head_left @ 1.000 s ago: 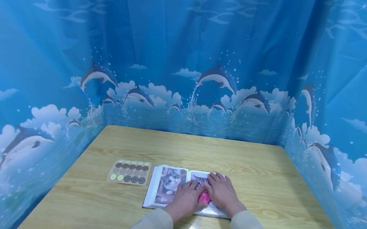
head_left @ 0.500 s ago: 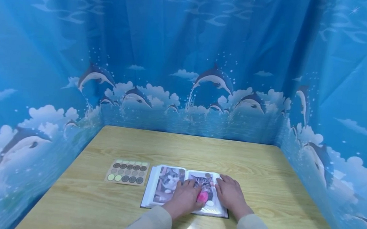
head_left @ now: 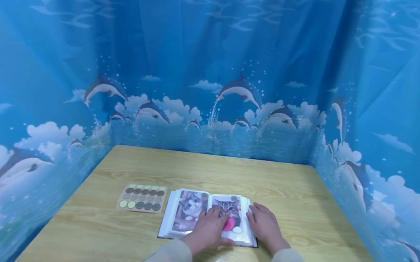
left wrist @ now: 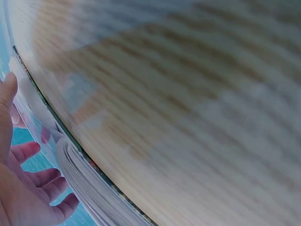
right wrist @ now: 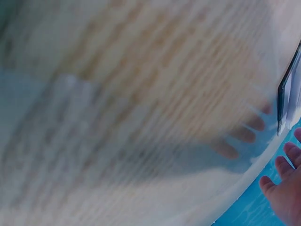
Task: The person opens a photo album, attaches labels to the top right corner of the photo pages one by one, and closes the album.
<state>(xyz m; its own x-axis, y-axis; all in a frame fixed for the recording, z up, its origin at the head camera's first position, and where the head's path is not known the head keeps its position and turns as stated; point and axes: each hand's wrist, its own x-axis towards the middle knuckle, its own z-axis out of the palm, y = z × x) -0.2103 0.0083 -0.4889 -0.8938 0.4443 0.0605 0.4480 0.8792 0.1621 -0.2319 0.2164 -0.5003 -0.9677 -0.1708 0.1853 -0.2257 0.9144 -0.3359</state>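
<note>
A photo album (head_left: pixel 166 223) lies spread on the table, with a cat photo (head_left: pixel 190 206) on its left page and a tabby cat photo (head_left: pixel 230 205) on its right. My left hand (head_left: pixel 207 228) rests over the middle near the spine, covering part of both pages. In the left wrist view its fingers are spread and loosely bent above the page stack (left wrist: pixel 84 183). At the album's right edge, my right hand (head_left: pixel 266 226) touches or hovers beside the pages, fingers extended; contact cannot be made out. Each photo has a small round brownish sticker (head_left: pixel 235 198) near its upper right corner.
A sheet of round stickers (head_left: pixel 142 198) in several rows, dark, tan and pale yellow, lies left of the album. The wooden table (head_left: pixel 302 193) extends behind and right of it. Blue dolphin-print curtains (head_left: pixel 215 65) surround the table on three sides.
My right hand has moved off the right photo to the album's right edge, uncovering the tabby cat and its round sticker. My left hand stays on the album, slightly lower. The head view has shifted slightly.
</note>
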